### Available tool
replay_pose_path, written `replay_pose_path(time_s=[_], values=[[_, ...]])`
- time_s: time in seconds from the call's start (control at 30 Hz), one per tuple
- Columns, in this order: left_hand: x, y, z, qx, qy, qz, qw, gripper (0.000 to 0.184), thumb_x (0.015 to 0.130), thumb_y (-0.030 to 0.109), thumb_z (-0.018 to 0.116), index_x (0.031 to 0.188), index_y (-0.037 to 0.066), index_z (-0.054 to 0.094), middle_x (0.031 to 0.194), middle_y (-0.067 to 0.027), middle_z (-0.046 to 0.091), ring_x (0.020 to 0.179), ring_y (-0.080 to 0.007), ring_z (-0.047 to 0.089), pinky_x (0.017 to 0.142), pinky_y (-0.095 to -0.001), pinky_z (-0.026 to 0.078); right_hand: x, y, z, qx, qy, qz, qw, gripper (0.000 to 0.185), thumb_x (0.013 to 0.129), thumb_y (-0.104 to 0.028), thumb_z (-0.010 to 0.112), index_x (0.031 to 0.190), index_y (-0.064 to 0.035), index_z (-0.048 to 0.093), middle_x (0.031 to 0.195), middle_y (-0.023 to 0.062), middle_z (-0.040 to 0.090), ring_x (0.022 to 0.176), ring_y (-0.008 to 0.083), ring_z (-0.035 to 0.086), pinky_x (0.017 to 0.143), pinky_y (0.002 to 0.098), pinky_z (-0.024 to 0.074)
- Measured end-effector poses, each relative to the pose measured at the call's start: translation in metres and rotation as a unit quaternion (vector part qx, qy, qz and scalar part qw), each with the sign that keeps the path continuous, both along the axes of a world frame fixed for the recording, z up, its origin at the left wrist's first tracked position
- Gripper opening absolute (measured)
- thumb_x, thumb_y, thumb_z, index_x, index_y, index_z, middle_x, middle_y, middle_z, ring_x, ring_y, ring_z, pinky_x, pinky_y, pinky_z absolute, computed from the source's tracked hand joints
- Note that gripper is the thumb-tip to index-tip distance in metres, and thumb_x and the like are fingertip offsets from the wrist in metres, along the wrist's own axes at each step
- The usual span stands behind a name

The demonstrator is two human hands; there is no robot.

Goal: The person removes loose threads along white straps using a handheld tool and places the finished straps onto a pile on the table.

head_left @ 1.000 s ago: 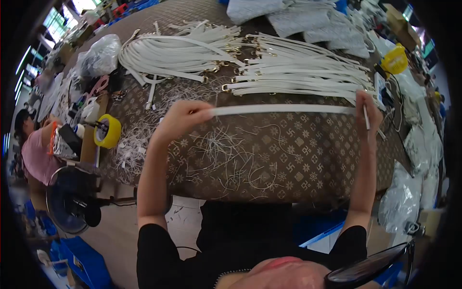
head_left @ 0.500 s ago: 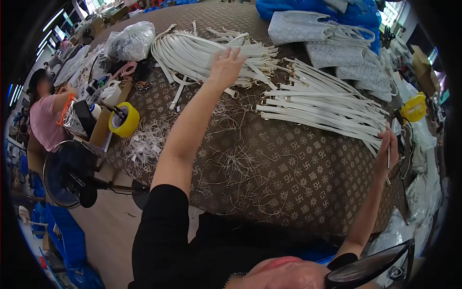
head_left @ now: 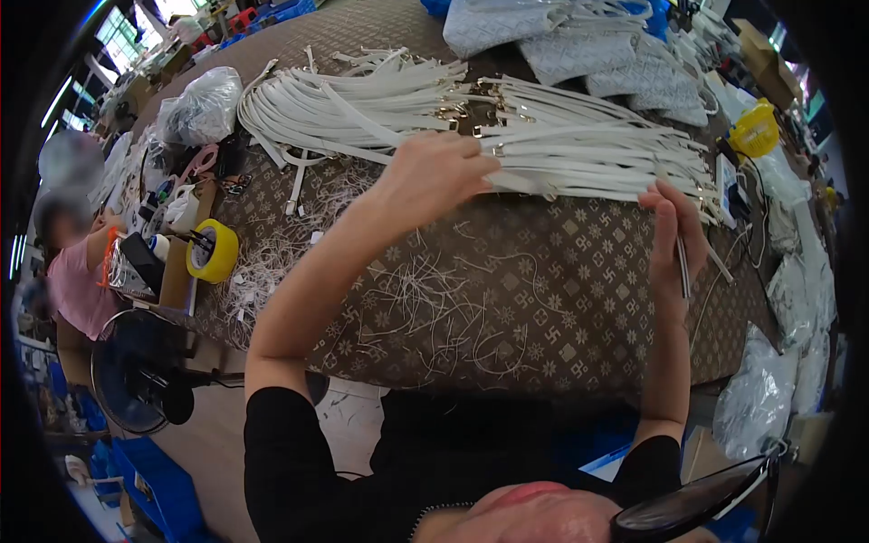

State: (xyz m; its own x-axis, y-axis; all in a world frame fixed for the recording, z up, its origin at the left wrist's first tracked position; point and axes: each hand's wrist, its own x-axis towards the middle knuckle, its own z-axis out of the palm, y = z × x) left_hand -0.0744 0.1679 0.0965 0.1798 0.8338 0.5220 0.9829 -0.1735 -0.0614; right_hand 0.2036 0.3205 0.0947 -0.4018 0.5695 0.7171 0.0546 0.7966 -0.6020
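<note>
Over the middle of the table (head_left: 597,299), the left hand (head_left: 434,176) is pinching one strap (head_left: 520,184) beside the straight batch (head_left: 579,145). Nearer the right edge, the right hand (head_left: 677,231) is closing its grip around a slim metal tool (head_left: 684,271); whether it is also catching the strap, I cannot tell.

The work is looking partway to me: one strap is being handled, while many more are lying in two batches, the looped one (head_left: 308,109) toward the far left corner, the straight one toward the right edge. Which batch is finished isn't showing.

I'm counting two batches, one tool, one tape roll (head_left: 225,262) by the left edge and at least three bags (head_left: 552,59) along the far edge. Straps and threads (head_left: 421,290) are overlapping too much for counting.
</note>
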Motion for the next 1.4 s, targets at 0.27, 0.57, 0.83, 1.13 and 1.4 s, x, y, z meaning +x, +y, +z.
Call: replay_pose_path(time_s=[0.27,0.57,0.83,1.13,1.4], values=[[0.084,-0.037,-0.006,0.023,-0.048,-0.087,0.995,0.024,0.075,0.024,0.074,0.096,0.015,0.065,0.074,0.0011,0.053,0.067,-0.0158,0.059,0.06,-0.0301,0.047,-0.009,-0.086,-0.027,-0.371,-0.096,0.056,0.922,0.021,0.096,-0.02,0.06,0.109,-0.0039,0.065,0.079,0.0048,0.065,0.062,0.006,0.057,0.057,0.0226,0.0462],[0.017,-0.133,0.017,0.041,-0.086,0.041,0.995,0.047,0.068,0.058,0.071,0.085,0.014,0.071,0.058,0.0009,0.055,0.049,-0.0161,0.053,0.048,-0.0283,0.04,0.063,-0.073,-0.037,-0.122,-0.156,-0.101,0.975,0.015,0.092,-0.015,0.065,0.103,-0.0058,0.068,0.079,0.0079,0.068,0.065,0.0098,0.063,0.061,0.0222,0.0485],[0.01,-0.198,-0.041,-0.152,-0.058,0.203,0.966,0.043,0.066,0.051,0.077,0.076,0.01,0.066,0.055,-0.0013,0.048,0.05,-0.0202,0.052,0.049,-0.034,0.04,0.048,-0.1,-0.075,-0.086,-0.203,-0.029,0.975,0.014,0.083,-0.008,0.072,0.098,-0.0089,0.07,0.075,0.0099,0.067,0.059,0.016,0.064,0.055,0.0255,0.0491],[0.029,-0.17,-0.055,-0.121,-0.074,0.184,0.973,0.033,0.07,0.037,0.08,0.08,0.01,0.065,0.08,-0.0033,0.059,0.079,-0.0228,0.057,0.075,-0.0372,0.04,0.056,-0.111,-0.082,-0.183,-0.118,0.012,0.976,0.016,0.087,-0.005,0.068,0.103,-0.0025,0.068,0.085,0.0089,0.071,0.073,0.0159,0.068,0.066,0.0242,0.0523],[0.135,-0.078,-0.076,-0.157,-0.276,0.044,0.947,0.036,0.066,0.027,0.081,0.096,0.012,0.068,0.089,-0.0014,0.058,0.085,-0.02,0.054,0.081,-0.0346,0.037,0.055,-0.117,-0.095,-0.243,-0.123,0.042,0.961,0.019,0.093,-0.007,0.061,0.11,0.0001,0.063,0.087,0.0104,0.071,0.079,0.0134,0.068,0.072,0.0234,0.053]])
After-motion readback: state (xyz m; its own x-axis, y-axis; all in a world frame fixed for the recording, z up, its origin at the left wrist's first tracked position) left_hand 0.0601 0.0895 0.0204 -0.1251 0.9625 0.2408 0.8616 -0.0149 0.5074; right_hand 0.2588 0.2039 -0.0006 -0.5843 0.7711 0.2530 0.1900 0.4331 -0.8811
